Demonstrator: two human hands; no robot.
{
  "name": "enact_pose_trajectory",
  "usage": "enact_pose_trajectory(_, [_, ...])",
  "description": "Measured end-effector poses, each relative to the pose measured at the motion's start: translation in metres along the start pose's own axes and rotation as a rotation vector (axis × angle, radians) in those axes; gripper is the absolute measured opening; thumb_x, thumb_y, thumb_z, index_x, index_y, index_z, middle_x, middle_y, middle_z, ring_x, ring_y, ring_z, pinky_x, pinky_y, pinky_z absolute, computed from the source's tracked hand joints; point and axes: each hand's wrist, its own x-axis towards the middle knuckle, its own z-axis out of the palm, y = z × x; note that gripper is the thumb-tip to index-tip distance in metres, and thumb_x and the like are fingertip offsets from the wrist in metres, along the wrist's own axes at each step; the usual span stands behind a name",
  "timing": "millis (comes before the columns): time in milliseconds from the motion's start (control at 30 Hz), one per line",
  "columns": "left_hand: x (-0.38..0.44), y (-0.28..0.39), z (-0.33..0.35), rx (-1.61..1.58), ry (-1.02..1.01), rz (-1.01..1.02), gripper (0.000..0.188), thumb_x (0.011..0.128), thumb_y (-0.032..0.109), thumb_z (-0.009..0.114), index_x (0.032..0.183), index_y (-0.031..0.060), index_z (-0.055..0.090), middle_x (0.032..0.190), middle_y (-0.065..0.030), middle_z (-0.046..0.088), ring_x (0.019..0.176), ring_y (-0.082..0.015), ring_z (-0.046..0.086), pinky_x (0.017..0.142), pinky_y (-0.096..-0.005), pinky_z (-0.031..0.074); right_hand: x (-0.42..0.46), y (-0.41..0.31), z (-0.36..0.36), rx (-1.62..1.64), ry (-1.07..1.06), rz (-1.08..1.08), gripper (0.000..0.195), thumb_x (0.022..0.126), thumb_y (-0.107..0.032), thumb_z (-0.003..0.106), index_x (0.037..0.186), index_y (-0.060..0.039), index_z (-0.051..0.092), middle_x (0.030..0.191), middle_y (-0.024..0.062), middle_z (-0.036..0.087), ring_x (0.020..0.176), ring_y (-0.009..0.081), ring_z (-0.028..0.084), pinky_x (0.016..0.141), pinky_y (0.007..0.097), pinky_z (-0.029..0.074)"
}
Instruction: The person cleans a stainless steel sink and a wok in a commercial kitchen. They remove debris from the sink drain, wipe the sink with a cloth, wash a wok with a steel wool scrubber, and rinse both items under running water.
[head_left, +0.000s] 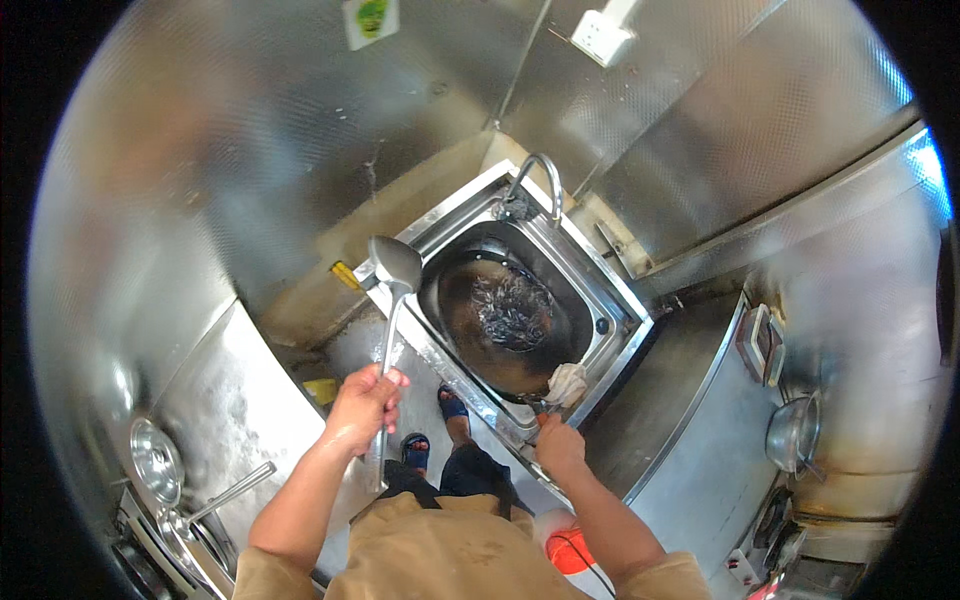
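My left hand (367, 409) is closed around the handle of a metal wok spatula (396, 264), held upright with its blade beside the sink's left corner. Below and to the right of the faucet, a large dark wok (457, 330) sits in the stainless steel sink (637, 315), with rippling water in it. My right hand (559, 446) is at the sink's near right corner, gripping the wok's handle area; an off-white cloth (568, 384) lies just beyond the fingers at the wok's rim. What the fingers close on is partly hidden.
A curved faucet (556, 184) rises at the sink's far corner. Steel counters (217, 375) stand on both sides. A ladle (232, 491) and metal bowls (156, 459) are at the lower left, a strainer or pot (793, 435) at the right. A red container (570, 551) is near my body.
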Motion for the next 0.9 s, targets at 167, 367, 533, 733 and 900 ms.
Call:
enact_pose_trajectory(167, [-0.089,-0.010,-0.071,-0.111,0.140,0.113,0.020,0.108,0.026,0.057,0.099,0.0076,0.058,0.067,0.0036,0.046,0.049,-0.0089,0.041,0.046,-0.0271,0.040,0.003,-0.010,-0.045,-0.054,-0.061,-0.273,0.035,0.085,-0.024,0.070,0.105,0.0039,0.069,0.105,0.0276,0.074,0.100,0.0426,0.072,0.088,0.0513,0.058])
enact_pose_trajectory(367, [-0.159,-0.050,-0.124,-0.100,0.251,0.127,0.021,0.108,0.025,0.056,0.099,0.0067,0.060,0.067,0.0030,0.046,0.050,-0.0088,0.042,0.048,-0.0283,0.042,-0.027,0.020,-0.106,0.338,-0.398,-0.194,0.026,0.084,-0.010,0.074,0.104,-0.0006,0.060,0.072,0.0073,0.063,0.053,0.0163,0.062,0.050,0.0342,0.049])
enact_pose_trajectory(533, [-0.198,-0.089,-0.141,-0.143,0.295,0.094,0.021,0.108,0.024,0.056,0.099,0.0059,0.060,0.066,0.0029,0.045,0.050,-0.0093,0.042,0.048,-0.0288,0.042,-0.049,0.037,-0.130,0.475,-0.509,-0.235,0.025,0.084,-0.004,0.075,0.098,-0.0064,0.054,0.068,0.0019,0.057,0.050,0.0138,0.057,0.048,0.0317,0.045])
enact_pose_trajectory(733, [-0.241,-0.129,-0.137,-0.137,0.405,0.080,0.021,0.108,0.024,0.055,0.098,0.0057,0.060,0.066,0.0029,0.044,0.051,-0.0095,0.042,0.049,-0.0294,0.041,-0.092,0.051,-0.149,0.392,-0.396,-0.299,0.026,0.083,-0.003,0.075,0.099,-0.0068,0.054,0.069,0.0009,0.056,0.050,0.0132,0.056,0.049,0.0308,0.045])
enact_pose_trajectory(900, [-0.279,-0.165,-0.116,-0.129,0.449,0.134,0.022,0.108,0.024,0.055,0.097,0.0052,0.060,0.066,0.0024,0.045,0.051,-0.0098,0.042,0.049,-0.0294,0.042,-0.114,0.088,-0.137,0.391,-0.270,-0.383,0.029,0.083,-0.002,0.076,0.102,-0.0082,0.055,0.073,-0.0005,0.054,0.052,0.0115,0.054,0.049,0.0298,0.045])
